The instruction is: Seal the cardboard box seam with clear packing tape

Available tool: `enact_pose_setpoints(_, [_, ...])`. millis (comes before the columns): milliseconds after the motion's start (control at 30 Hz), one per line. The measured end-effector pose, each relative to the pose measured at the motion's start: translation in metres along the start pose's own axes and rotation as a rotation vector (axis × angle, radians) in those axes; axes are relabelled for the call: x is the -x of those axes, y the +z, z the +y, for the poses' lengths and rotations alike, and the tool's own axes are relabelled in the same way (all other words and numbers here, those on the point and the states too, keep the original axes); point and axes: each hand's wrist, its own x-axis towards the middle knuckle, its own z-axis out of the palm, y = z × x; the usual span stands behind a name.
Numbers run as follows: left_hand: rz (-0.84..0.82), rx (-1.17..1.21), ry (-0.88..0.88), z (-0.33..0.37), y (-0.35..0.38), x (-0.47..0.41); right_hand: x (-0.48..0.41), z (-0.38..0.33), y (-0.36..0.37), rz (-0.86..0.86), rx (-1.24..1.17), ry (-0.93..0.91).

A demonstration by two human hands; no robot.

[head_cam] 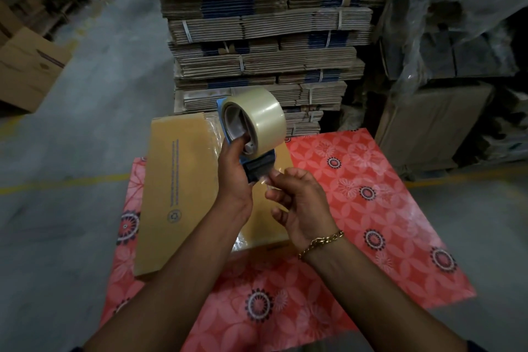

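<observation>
While the stacked bundles of flattened cartons [257, 37] are looming behind and the grey concrete floor [85, 137] is spreading to either side, the red patterned table [371, 194] is carrying the cardboard box [177, 180], which is lying flat with its long edge running away from the person; its centre seam is sitting largely hidden under the two forearms, and a shine along the far stretch suggests some tape may already be lying there, though that is hard to tell. Above the box, the left hand [233, 171] is closing around the blue tape dispenser [254, 157], with a finger reaching into the core of the clear tape roll [254, 120]; the right hand [297, 203] is pinching the loose tape end [270, 180] between thumb and forefinger just beside the dispenser's mouth, the other fingers curling loosely. In my judgement the step in hand is freeing a clean leader before laying it down; doing it well is meaning pulling the end straight out so it is not folding onto itself, keeping it taut and off the fingers' pads where possible, then lowering it centred over the seam's near end, overlapping the box edge, and pressing it before drawing the dispenser away along the seam.
</observation>
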Motion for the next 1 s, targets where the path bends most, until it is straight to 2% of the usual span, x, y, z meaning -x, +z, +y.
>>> enact_pose_setpoints(100, [-0.004,-0.023,-0.007,-0.003,-0.002,-0.004,-0.002,-0.003,-0.001,-0.038,0.118,0.038])
enact_pose_setpoints(300, [-0.074,-0.034,-0.08,-0.002,-0.005,-0.008,-0.01,-0.009,-0.01,-0.058,0.353,-0.006])
enact_pose_setpoints(500, [-0.074,-0.049,-0.096,-0.007,-0.007,-0.007,-0.011,-0.01,-0.011,-0.135,0.287,0.129])
enact_pose_setpoints(1000, [-0.02,-0.09,-0.105,-0.022,-0.017,-0.013,-0.02,-0.006,-0.013,-0.18,0.35,0.197])
